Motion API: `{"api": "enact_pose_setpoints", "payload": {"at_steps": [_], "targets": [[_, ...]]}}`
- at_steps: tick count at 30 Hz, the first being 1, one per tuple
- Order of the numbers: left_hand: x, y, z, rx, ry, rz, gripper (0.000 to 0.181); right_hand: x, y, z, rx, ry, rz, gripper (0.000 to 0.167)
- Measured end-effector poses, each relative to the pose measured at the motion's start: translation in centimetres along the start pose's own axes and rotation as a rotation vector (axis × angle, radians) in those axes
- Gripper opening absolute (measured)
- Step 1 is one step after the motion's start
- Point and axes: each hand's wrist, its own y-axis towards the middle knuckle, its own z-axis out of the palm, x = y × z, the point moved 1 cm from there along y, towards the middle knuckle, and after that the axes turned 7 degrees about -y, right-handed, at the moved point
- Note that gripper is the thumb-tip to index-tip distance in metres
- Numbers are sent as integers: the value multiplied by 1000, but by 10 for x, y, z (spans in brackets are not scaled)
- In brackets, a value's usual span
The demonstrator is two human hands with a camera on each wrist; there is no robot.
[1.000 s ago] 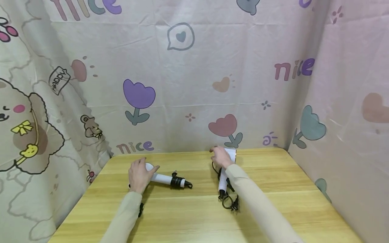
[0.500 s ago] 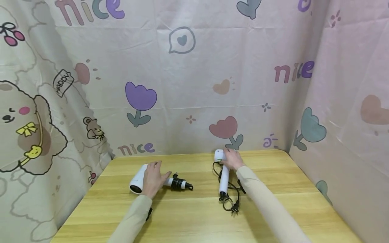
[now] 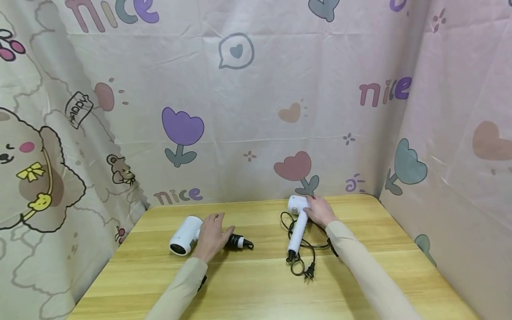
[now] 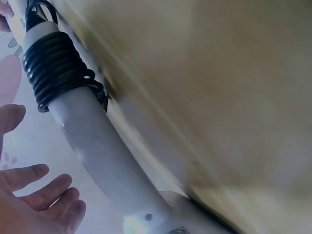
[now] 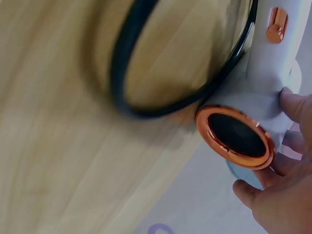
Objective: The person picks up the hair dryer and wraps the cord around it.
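Observation:
Two white hair dryers lie on the wooden table. The left hair dryer (image 3: 186, 234) has its black cord wound round its handle (image 4: 105, 146). My left hand (image 3: 213, 238) is over that handle with fingers spread; in the left wrist view the fingers stand apart from the handle. The right hair dryer (image 3: 298, 229) points its handle toward me. My right hand (image 3: 321, 211) holds its head at the right side, thumb near the handle joint and fingers partly hidden behind. An orange ring (image 5: 236, 139) surrounds its dark grille, and an orange switch (image 5: 277, 27) sits on the handle.
The right dryer's loose black cord (image 3: 314, 245) loops beside and under its handle, with its plug (image 3: 309, 272) nearer me. A patterned curtain (image 3: 240, 111) hangs behind the table (image 3: 256, 293) and along both sides.
My left hand has moved right, from the left dryer's head to over its handle. My right hand has shifted right, and the right dryer's head has swung right with it.

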Motion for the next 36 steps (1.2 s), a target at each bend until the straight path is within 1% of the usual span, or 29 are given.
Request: {"api": "enact_pose_setpoints", "payload": {"at_steps": [7, 11, 15, 19, 21, 23, 26, 28, 30, 32, 33, 34, 36], "targets": [[-11, 0, -1, 60, 31, 35, 65, -20, -9, -2, 62, 46, 55, 62], [-16, 0, 1, 116, 25, 70, 72, -30, -13, -5, 96, 77, 81, 65], [-21, 0, 3, 159, 4, 104, 74, -38, -14, -6, 174, 157, 140, 71], [-27, 1, 6, 189, -37, 127, 73, -40, -17, -6, 255, 217, 226, 85], [-31, 2, 8, 203, -56, 139, 71, -41, -18, -6, 285, 222, 258, 96], [-35, 2, 9, 223, -72, 142, 69, -42, -19, -7, 316, 234, 264, 107], [-41, 3, 11, 254, -96, 137, 65, -46, -21, -7, 365, 269, 245, 115], [-45, 3, 12, 278, -110, 131, 63, -48, -23, -6, 411, 343, 229, 106], [-48, 3, 13, 298, -124, 130, 62, -52, -27, -5, 445, 401, 213, 87], [-50, 2, 14, 312, -134, 132, 61, -55, -31, -5, 465, 462, 216, 66], [-51, 1, 14, 319, -140, 129, 60, -57, -33, -4, 467, 502, 230, 57], [-52, 1, 14, 326, -147, 125, 60, -59, -35, -4, 458, 520, 240, 52], [-53, 0, 14, 331, -183, 121, 58, -61, -39, -4, 443, 607, 269, 48]]}}
